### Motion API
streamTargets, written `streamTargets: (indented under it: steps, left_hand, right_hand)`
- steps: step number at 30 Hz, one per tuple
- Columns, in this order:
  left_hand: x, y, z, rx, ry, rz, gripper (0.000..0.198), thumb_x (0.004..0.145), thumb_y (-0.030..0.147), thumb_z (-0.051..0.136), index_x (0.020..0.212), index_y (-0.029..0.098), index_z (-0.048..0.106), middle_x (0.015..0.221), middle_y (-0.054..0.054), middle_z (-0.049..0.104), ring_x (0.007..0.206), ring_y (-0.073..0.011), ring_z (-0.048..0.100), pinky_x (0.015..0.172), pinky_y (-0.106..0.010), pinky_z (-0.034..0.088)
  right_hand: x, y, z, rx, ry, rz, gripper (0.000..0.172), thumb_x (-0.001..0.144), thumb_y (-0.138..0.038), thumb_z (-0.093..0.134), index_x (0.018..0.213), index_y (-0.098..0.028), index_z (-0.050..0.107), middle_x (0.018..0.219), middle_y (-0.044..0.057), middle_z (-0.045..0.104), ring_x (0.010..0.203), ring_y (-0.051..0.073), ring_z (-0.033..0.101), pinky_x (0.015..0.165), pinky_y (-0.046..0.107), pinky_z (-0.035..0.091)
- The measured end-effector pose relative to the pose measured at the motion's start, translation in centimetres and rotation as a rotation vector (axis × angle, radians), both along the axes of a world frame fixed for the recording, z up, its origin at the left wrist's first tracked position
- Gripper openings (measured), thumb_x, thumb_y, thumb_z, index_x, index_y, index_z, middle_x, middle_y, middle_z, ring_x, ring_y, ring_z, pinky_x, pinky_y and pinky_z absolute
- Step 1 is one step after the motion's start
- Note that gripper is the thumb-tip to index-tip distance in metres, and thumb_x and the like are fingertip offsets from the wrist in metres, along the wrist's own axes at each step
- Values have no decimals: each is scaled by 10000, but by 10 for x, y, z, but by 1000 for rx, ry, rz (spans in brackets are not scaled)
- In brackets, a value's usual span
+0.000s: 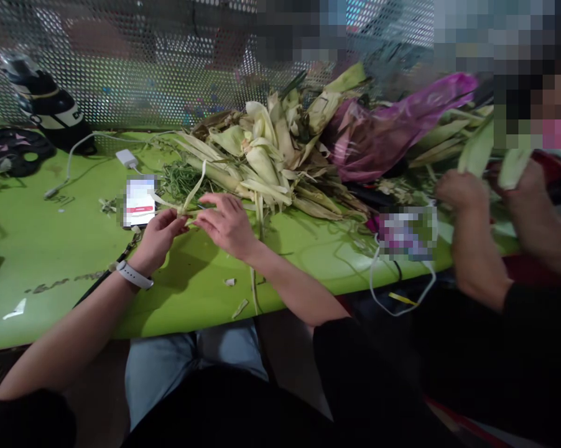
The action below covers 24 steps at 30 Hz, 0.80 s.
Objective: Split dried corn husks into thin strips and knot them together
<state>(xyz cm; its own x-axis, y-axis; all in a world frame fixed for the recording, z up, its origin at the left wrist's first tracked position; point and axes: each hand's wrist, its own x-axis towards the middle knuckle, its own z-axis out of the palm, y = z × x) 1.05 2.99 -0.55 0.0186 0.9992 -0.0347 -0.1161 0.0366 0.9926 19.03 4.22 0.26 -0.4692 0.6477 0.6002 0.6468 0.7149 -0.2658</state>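
Note:
Over the green table, my left hand (160,235), with a pale band on the wrist, pinches a thin corn husk strip (183,206) near its knotted-looking middle. Pale ends of the strip stick up and out to the left. My right hand (228,227) comes in from the right, its thumb and fingers closed on the strip's other side; the exact contact is partly hidden. Behind both hands lies a heap of corn husks (262,162), with a bunch of thin green shreds (182,177) at its left. A lit phone (140,202) lies just beyond my left hand.
A dark bottle (56,112) leans by the perforated metal screen (145,68). A white cable and adapter (126,159) lie on the table (66,230). Rightward are a pink plastic bag (378,137), a blurred-out device (407,234) with a cord, and another person's hands (464,190) holding husk leaves.

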Motion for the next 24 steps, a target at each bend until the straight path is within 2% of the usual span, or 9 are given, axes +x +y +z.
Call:
streamTargets:
  steps: [1,3,6,9,11,16,19,22,24]
  left_hand:
    - [0,-1,0,-9,-4,-28,123,758,233,717,833,148,668,833,-19,656,754,-109,609,784,-275,515]
    - [0,-1,0,-6,-6,-63,115,767,243,718,830,154,682,828,-16,648,743,-105,601,777,-270,514]
    - [-1,-2,0,30,-7,-104,101,781,254,712,826,166,694,829,-17,646,733,-107,595,768,-268,517]
    - [-1,-4,2,55,-11,-113,107,778,263,708,833,171,697,835,-14,649,746,-113,600,787,-270,519]
    - [0,-6,4,46,-28,-108,123,765,273,707,834,171,697,834,-13,657,749,-120,609,802,-282,526]
    - [1,-7,4,20,-115,-128,119,731,264,685,780,159,714,823,-36,693,759,-162,637,806,-338,551]
    - [1,-7,3,10,-193,-134,127,731,268,693,772,155,732,839,-40,700,763,-159,641,786,-331,554]
    - [1,-8,3,10,-130,-154,157,740,287,752,825,155,748,794,-33,698,721,-132,635,770,-296,542]
    - [2,-9,5,14,-87,-147,183,735,308,785,831,158,744,769,-31,696,702,-124,635,766,-288,538]
  right_hand:
    - [1,2,1,-6,35,-6,277,994,-372,480,908,-181,661,1144,110,648,1140,236,562,1009,440,417]
    - [1,5,1,-77,89,19,288,1004,-388,451,902,-180,622,1048,98,668,1047,213,596,969,412,439]
    - [1,5,-1,-265,178,66,304,1010,-434,417,941,-176,562,844,54,664,775,161,609,774,324,476]
    - [0,3,-4,-436,291,79,320,1001,-486,409,990,-187,519,784,23,653,667,136,598,642,270,447]
    - [-1,3,-6,-508,357,103,326,989,-507,422,1003,-193,509,807,28,667,678,141,622,633,268,458]
    - [-1,2,-5,-565,442,222,306,972,-486,476,1021,-187,520,981,78,711,884,177,687,776,317,523]
    - [0,1,-3,-560,438,234,299,975,-467,480,1020,-176,530,971,86,707,853,177,686,753,313,519]
    - [0,2,-2,-551,457,230,298,975,-465,484,1026,-175,530,933,72,693,828,168,673,728,294,508]
    - [1,4,-2,-575,454,172,338,973,-475,486,1121,-173,514,814,30,664,732,153,644,669,278,489]
